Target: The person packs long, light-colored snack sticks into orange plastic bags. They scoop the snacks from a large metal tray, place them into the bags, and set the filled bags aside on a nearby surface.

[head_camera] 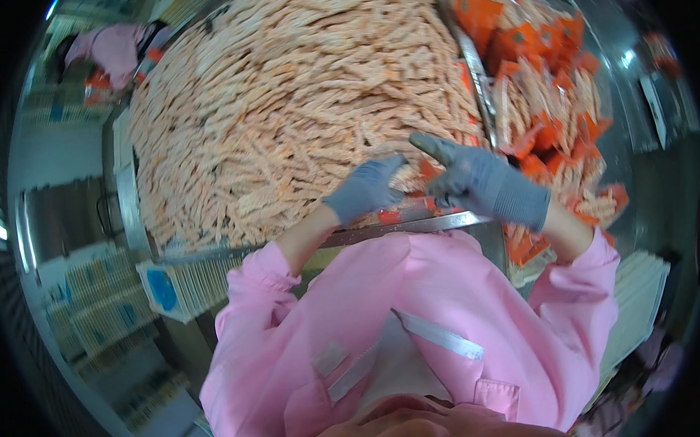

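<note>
A broad heap of pale orange-brown food sticks point(296, 116) covers the metal-rimmed table before me. My left hand point(368, 187), in a grey glove, curls around the side of a clear and orange plastic bag point(423, 170) with sticks in it. On the bag's other side is my right hand point(475, 174), gloved alike, its index finger stretched out over the heap and its other fingers bent. Blur hides whether the right fingers grip the bag. More clear and orange packaging point(406, 212) lies below the hands, along the near table rim point(443, 222).
Beyond a metal divider point(479, 72) at right lie several filled orange and clear bags point(557, 110). A person in pink point(114, 50) stands at the far left. Stacked pale trays point(189, 287) stand below the table at left, with another pale stack point(633, 301) at right.
</note>
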`<action>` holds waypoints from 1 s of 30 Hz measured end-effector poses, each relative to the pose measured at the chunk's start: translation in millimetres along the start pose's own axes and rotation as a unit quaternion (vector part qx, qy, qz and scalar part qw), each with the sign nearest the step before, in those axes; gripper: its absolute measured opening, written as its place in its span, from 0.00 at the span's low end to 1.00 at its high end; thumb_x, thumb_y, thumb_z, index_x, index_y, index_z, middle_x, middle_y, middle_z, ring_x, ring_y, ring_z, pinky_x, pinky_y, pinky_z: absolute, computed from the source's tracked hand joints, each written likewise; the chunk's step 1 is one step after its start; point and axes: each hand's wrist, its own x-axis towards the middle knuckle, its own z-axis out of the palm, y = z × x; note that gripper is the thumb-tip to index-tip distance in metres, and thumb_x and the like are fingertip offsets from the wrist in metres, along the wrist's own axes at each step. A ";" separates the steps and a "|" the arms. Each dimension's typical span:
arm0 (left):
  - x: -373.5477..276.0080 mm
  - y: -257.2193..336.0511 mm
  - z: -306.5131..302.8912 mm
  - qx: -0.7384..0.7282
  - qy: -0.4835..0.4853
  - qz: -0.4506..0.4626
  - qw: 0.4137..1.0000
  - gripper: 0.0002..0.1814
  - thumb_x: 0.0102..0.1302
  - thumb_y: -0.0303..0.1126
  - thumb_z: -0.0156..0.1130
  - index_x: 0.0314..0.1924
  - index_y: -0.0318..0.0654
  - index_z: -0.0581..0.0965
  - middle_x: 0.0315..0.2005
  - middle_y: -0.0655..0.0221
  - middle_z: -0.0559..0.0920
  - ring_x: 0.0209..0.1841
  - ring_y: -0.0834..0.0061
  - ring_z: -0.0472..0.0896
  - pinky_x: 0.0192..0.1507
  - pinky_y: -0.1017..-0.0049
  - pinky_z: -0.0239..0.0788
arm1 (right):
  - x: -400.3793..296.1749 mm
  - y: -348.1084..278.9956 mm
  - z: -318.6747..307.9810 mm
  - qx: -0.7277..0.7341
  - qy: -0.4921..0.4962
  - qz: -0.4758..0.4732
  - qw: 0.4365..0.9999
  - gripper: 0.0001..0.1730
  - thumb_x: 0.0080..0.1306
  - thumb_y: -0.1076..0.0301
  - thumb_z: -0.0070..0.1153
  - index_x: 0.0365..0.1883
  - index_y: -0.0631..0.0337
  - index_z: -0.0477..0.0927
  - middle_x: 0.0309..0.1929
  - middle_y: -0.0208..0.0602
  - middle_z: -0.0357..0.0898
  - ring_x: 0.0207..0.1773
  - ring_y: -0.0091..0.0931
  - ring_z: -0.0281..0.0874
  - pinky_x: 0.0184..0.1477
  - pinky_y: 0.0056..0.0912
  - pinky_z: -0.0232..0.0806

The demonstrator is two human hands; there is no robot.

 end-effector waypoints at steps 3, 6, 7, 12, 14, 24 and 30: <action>-6.8 27.4 -21.0 0.023 -0.082 -0.090 0.992 0.27 0.60 0.36 0.74 0.58 0.37 0.76 0.53 0.59 0.80 0.56 0.66 0.79 0.58 0.67 0.72 | 0.5 -8.6 30.1 -0.145 0.092 -0.104 0.980 0.09 0.63 0.66 0.61 0.40 0.55 0.88 0.72 0.48 0.67 0.68 0.43 0.71 0.55 0.43 0.74; -48.7 23.1 -78.7 -0.171 0.038 -0.127 0.976 0.26 0.62 0.30 0.70 0.60 0.41 0.76 0.55 0.58 0.80 0.58 0.65 0.80 0.60 0.65 0.73 | -17.1 -3.8 28.6 -0.327 0.003 -0.098 0.940 0.11 0.65 0.65 0.58 0.43 0.54 0.87 0.74 0.46 0.64 0.74 0.44 0.63 0.56 0.47 0.74; -70.1 -12.3 -95.8 0.053 0.091 -0.090 0.990 0.28 0.62 0.24 0.66 0.63 0.42 0.74 0.58 0.60 0.80 0.60 0.64 0.79 0.62 0.64 0.72 | -19.7 -10.2 34.8 -0.315 0.022 -0.077 0.946 0.11 0.66 0.64 0.58 0.43 0.54 0.87 0.74 0.45 0.64 0.75 0.45 0.61 0.60 0.49 0.72; -144.9 -158.9 -139.0 0.593 -0.068 -0.002 0.802 0.23 0.63 0.30 0.61 0.59 0.47 0.74 0.56 0.66 0.79 0.61 0.64 0.75 0.77 0.52 0.50 | -27.4 -10.7 55.1 -0.396 0.009 -0.052 0.917 0.10 0.61 0.60 0.59 0.33 0.56 0.85 0.52 0.47 0.77 0.76 0.53 0.57 0.78 0.64 0.46; -144.0 -162.7 -156.5 0.578 -0.172 -0.031 0.797 0.21 0.64 0.35 0.63 0.57 0.46 0.74 0.54 0.65 0.79 0.60 0.65 0.76 0.75 0.55 0.54 | -17.4 -8.3 33.2 -0.486 0.028 -0.040 0.872 0.09 0.56 0.61 0.60 0.31 0.55 0.84 0.35 0.45 0.77 0.73 0.52 0.62 0.79 0.69 0.41; -46.6 4.5 -95.0 -0.478 0.235 0.005 0.846 0.12 0.67 0.31 0.66 0.47 0.36 0.76 0.38 0.64 0.82 0.38 0.77 0.83 0.40 0.72 0.78 | 9.7 -1.4 37.1 -0.154 -0.025 -0.009 0.988 0.10 0.65 0.65 0.59 0.43 0.55 0.87 0.42 0.42 0.86 0.43 0.41 0.84 0.50 0.41 0.75; -16.7 3.6 -21.2 0.090 -0.047 0.054 0.993 0.24 0.71 0.49 0.61 0.47 0.31 0.75 0.43 0.51 0.82 0.49 0.57 0.83 0.53 0.64 0.75 | -5.0 -28.1 18.7 -0.058 0.017 0.003 0.998 0.07 0.60 0.79 0.62 0.37 0.65 0.83 0.64 0.52 0.76 0.60 0.43 0.81 0.51 0.41 0.75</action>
